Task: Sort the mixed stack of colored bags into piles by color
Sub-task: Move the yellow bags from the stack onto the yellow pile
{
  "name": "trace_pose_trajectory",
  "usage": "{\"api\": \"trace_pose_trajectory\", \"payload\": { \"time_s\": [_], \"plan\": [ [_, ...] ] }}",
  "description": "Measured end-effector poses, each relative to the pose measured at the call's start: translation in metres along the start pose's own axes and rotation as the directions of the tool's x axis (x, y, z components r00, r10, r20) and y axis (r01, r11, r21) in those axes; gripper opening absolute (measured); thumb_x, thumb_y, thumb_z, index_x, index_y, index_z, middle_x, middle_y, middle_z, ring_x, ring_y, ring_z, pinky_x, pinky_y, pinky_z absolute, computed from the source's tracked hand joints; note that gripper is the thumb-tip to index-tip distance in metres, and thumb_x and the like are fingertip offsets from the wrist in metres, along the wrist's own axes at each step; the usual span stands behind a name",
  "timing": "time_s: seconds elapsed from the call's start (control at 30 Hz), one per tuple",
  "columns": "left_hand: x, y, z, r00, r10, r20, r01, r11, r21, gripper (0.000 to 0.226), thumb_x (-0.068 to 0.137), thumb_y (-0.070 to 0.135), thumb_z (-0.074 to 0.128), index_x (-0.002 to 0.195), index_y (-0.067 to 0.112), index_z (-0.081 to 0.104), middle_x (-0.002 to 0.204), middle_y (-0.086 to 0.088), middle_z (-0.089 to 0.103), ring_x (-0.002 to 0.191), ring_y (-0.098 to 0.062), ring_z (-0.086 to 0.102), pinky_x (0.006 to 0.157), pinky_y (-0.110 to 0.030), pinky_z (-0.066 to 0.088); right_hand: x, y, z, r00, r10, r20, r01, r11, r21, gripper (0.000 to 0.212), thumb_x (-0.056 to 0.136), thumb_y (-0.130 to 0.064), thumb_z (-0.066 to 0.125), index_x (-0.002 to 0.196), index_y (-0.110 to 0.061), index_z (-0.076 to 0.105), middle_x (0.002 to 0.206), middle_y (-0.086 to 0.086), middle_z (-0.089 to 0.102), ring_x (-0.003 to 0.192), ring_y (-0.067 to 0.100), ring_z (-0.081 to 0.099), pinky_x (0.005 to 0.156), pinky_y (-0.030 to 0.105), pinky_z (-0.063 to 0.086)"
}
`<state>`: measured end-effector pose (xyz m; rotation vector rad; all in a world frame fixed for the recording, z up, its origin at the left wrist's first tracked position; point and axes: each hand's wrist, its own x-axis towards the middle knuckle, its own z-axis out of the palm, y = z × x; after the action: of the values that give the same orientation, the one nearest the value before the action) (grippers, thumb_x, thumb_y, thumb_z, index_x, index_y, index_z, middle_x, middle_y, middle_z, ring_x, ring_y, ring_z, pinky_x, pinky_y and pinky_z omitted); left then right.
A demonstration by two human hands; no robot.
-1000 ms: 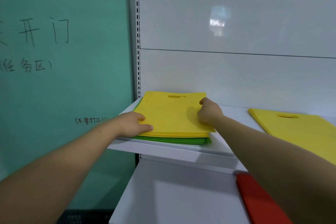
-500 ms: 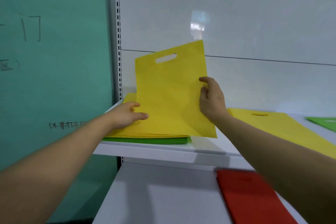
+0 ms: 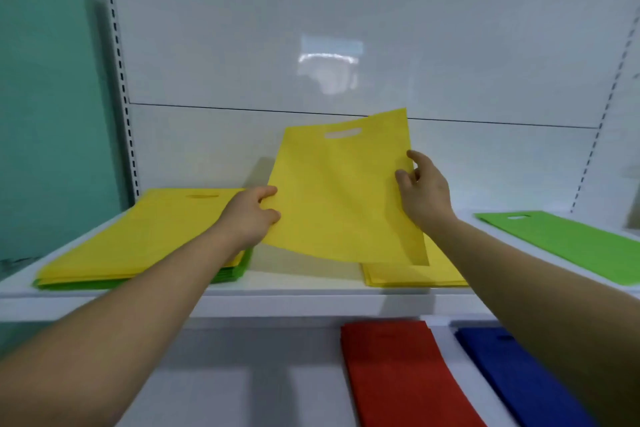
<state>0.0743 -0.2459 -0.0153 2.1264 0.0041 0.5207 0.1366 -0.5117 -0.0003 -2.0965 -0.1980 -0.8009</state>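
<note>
- White shelf, teal wall left.
- Five piles: mixed stack, yellow pile, green pile, red pile, blue pile.
- Left hand and right hand pinch one yellow bag.

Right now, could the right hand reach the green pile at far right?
Probably yes: the green pile lies uncovered on the same shelf, right of the right hand, nothing between them, though that hand grips the yellow bag.
</note>
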Motion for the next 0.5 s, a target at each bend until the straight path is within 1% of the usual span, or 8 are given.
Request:
{"api": "trace_pose_trajectory", "payload": {
  "time_s": [0.1,0.2,0.23,0.33,0.43,0.5],
  "plan": [
    [-0.004,0.013,0.040,0.999,0.002,0.039,-0.004,1.000,0.029,0.053,0.088,0.007,0.059,0.139,0.015,0.046,0.138,-0.005,0.050,0.110,-0.020,0.055,0.091,-0.027,0.044,0.007,0.039,-0.026,0.999,0.032,0.032,-0.031,0.998,-0.057,0.045,0.100,-0.028,0.046,0.143,-0.017,0.041,0.129,0.012,0.053,0.117,0.027,0.049,0.098,0.034,0.038],
    [-0.010,0.020,0.079,0.996,-0.011,0.093,0.008,0.999,0.040,0.054,0.090,0.010,0.058,0.141,0.016,0.043,0.141,-0.005,0.047,0.118,-0.022,0.053,0.099,-0.034,0.045,0.011,0.074,-0.047,0.997,0.055,0.058,-0.048,0.993,-0.112,0.042,0.100,-0.026,0.046,0.140,-0.013,0.045,0.131,0.013,0.053,0.120,0.028,0.049,0.097,0.033,0.037],
    [-0.013,0.023,0.091,0.995,-0.010,0.102,0.005,0.998,0.058,0.054,0.090,0.010,0.058,0.142,0.016,0.042,0.142,-0.005,0.047,0.121,-0.022,0.051,0.099,-0.034,0.044,0.012,0.087,-0.053,0.996,0.061,0.068,-0.052,0.991,-0.125,0.040,0.100,-0.025,0.047,0.138,-0.013,0.047,0.130,0.014,0.054,0.119,0.029,0.049,0.096,0.032,0.037],
    [-0.020,0.027,0.125,0.994,-0.005,0.111,-0.009,0.993,0.120,0.055,0.091,0.013,0.057,0.143,0.016,0.040,0.145,-0.003,0.042,0.128,-0.021,0.045,0.097,-0.026,0.039,0.014,0.119,-0.065,0.991,0.068,0.113,-0.049,0.986,-0.161,0.034,0.099,-0.023,0.049,0.131,-0.013,0.054,0.126,0.015,0.056,0.115,0.029,0.052,0.091,0.031,0.039],
    [-0.023,0.029,0.147,0.991,-0.031,0.129,0.003,0.976,0.216,0.055,0.092,0.018,0.057,0.144,0.017,0.039,0.148,-0.004,0.038,0.131,-0.021,0.040,0.100,-0.027,0.036,0.017,0.145,-0.069,0.980,0.082,0.182,-0.045,0.979,-0.197,0.033,0.098,-0.023,0.049,0.128,-0.011,0.057,0.127,0.015,0.057,0.116,0.029,0.053,0.092,0.031,0.039],
    [-0.025,0.029,0.156,0.988,-0.063,0.144,0.020,0.958,0.285,0.057,0.091,0.028,0.060,0.143,0.018,0.040,0.149,-0.003,0.037,0.132,-0.021,0.039,0.103,-0.028,0.034,0.022,0.158,-0.067,0.962,0.111,0.248,-0.047,0.967,-0.252,0.034,0.098,-0.026,0.049,0.127,-0.009,0.058,0.129,0.014,0.057,0.118,0.030,0.052,0.092,0.030,0.039]
  ]
}}
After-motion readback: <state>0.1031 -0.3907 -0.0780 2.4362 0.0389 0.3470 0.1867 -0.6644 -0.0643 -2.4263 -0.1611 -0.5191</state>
